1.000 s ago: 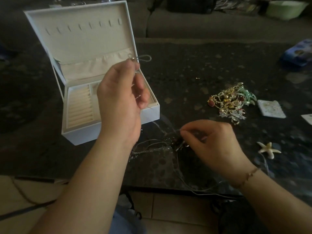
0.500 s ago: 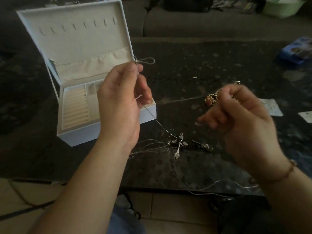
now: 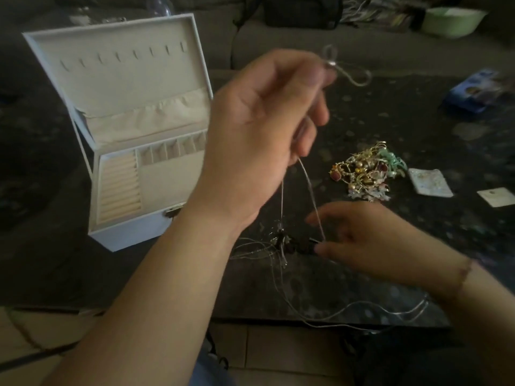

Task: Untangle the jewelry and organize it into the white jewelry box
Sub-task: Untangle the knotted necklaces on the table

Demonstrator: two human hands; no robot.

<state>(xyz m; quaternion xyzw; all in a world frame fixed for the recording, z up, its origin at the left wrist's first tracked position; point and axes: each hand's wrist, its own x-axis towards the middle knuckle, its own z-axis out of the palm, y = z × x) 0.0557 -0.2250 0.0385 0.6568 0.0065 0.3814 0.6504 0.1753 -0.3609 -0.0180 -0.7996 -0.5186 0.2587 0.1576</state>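
chain: thin shiny metal | box: smooth white, cloth-lined | table: glossy speckled

A home living room is showing here: a grey sofa is sitting behind a low dark stone-patterned bench, with tiled floor lying below.

Left hand pinching raised chain
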